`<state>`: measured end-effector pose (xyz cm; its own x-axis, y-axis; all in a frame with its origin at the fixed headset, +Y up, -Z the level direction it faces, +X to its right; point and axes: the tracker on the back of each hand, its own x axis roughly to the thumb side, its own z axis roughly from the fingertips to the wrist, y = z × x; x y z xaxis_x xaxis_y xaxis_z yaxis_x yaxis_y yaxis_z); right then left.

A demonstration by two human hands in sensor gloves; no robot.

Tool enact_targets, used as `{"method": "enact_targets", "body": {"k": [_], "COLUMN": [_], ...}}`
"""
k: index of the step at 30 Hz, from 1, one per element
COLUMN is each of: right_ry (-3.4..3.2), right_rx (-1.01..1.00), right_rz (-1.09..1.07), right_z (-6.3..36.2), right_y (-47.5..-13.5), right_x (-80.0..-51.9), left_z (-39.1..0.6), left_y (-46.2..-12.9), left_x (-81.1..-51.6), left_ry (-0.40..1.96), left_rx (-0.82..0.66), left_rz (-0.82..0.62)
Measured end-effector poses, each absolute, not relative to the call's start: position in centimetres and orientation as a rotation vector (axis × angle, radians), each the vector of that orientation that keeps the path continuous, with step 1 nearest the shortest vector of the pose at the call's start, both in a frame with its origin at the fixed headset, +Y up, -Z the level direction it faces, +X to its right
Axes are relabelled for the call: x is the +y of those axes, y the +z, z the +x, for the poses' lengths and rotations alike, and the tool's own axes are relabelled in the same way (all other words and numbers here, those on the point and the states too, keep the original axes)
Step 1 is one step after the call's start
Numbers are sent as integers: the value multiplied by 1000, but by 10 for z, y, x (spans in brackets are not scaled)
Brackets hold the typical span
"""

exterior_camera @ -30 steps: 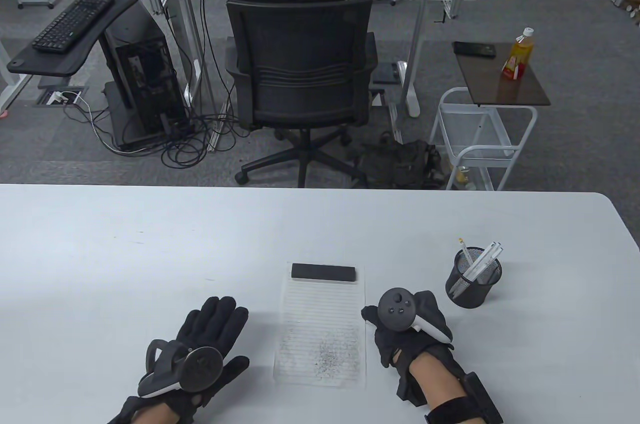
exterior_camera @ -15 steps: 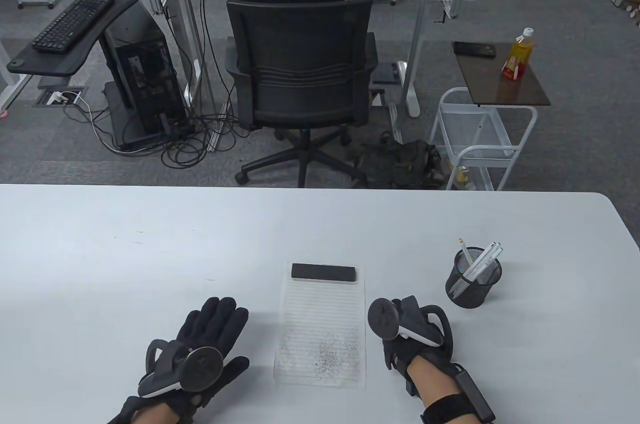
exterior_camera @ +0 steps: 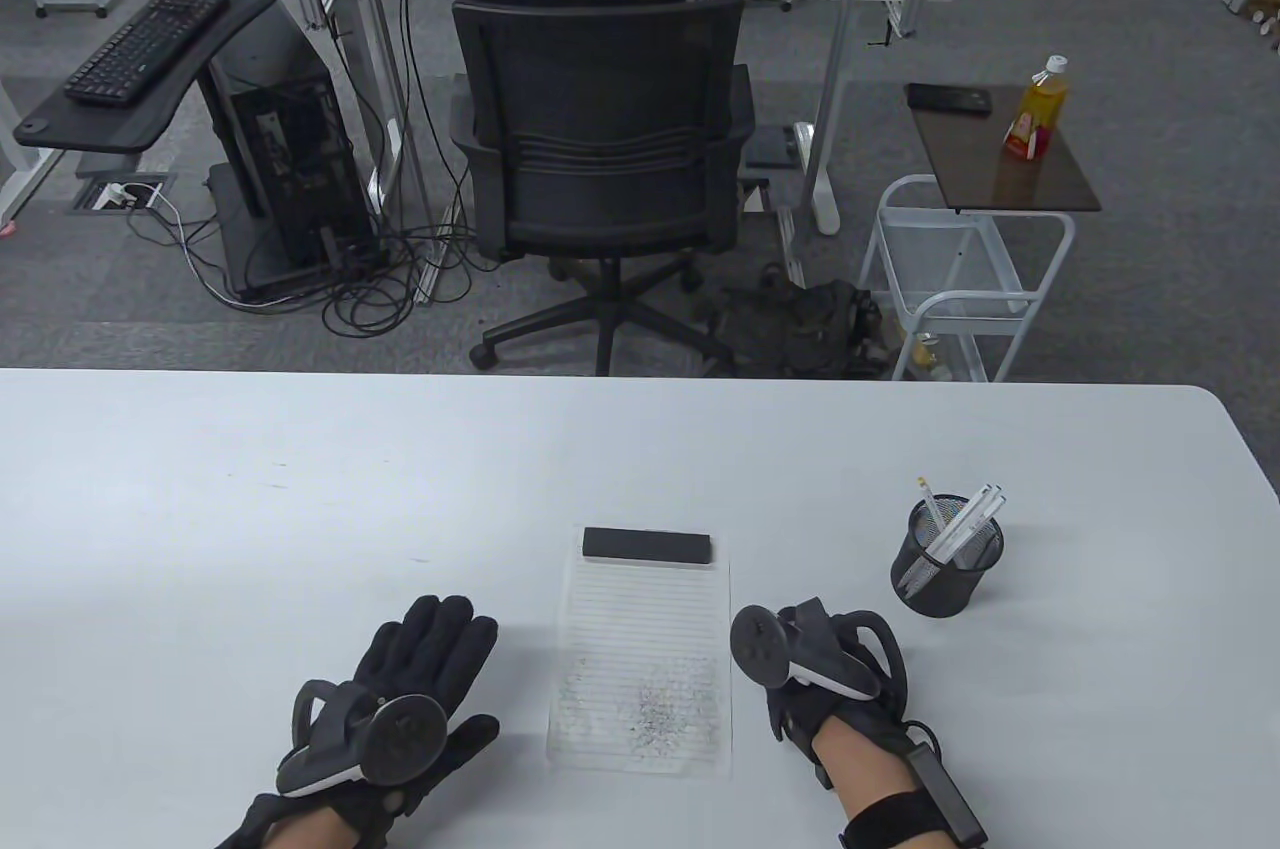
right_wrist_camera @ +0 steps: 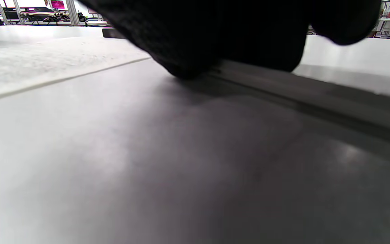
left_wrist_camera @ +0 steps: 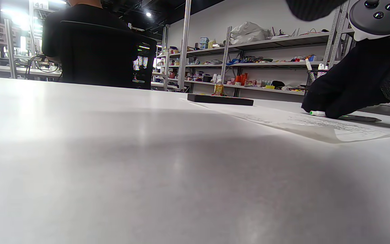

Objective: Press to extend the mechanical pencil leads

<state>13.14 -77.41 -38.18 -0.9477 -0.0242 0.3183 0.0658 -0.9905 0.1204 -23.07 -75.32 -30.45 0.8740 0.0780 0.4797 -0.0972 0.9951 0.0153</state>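
My right hand (exterior_camera: 800,689) is just right of the lined paper (exterior_camera: 645,629), rolled onto its side with the tracker facing left. In the left wrist view its fingers (left_wrist_camera: 337,98) curl down onto a dark mechanical pencil (left_wrist_camera: 357,118) with a green-and-white end, which lies on the table. The right wrist view shows the gloved fingers (right_wrist_camera: 232,34) on the pencil's dark barrel (right_wrist_camera: 283,89). My left hand (exterior_camera: 455,679) lies flat and empty on the table left of the paper. A black mesh cup (exterior_camera: 945,559) to the right holds several white pencils (exterior_camera: 965,519).
A black bar (exterior_camera: 648,546) weighs down the paper's top edge. The lower part of the paper is covered in grey pencil marks (exterior_camera: 650,704). The white table (exterior_camera: 300,509) ends at its far edge (exterior_camera: 600,377), with an office chair beyond.
My right hand has rolled from palm-down with the tracker on top to lying on its side, and shifted slightly toward me. Its fingers have curled down. The left hand has not moved.
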Motion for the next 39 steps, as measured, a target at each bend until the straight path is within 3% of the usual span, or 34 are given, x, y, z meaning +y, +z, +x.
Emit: {"method": "enact_targets", "body": {"k": [3, 7, 11, 14, 21, 27, 39], "right_ry": [-3078, -3158, -3341, -3300, -3199, -3061, -2996], "right_rx": [-144, 157, 294, 241, 191, 198, 240], "right_rz": [-484, -390, -15, 295, 566, 536, 494], "right_z": [133, 147, 187, 218, 256, 252, 245], "right_y": [-377, -371, -385, -406, -452, -469, -472], "right_x": [-765, -723, -672, -656, -665, -677, -681], "left_z": [-231, -228, -226, -228, -237, -243, -245], "left_y": [-304, -303, -303, -304, -308, -311, -311], "left_x": [-753, -751, -752, -752, -755, -757, -758], "left_ry": [93, 95, 89, 91, 98, 104, 111], "left_rx": [-499, -513, -519, -510, -477, -455, -447], "left_rz": [38, 51, 46, 43, 37, 30, 39]}}
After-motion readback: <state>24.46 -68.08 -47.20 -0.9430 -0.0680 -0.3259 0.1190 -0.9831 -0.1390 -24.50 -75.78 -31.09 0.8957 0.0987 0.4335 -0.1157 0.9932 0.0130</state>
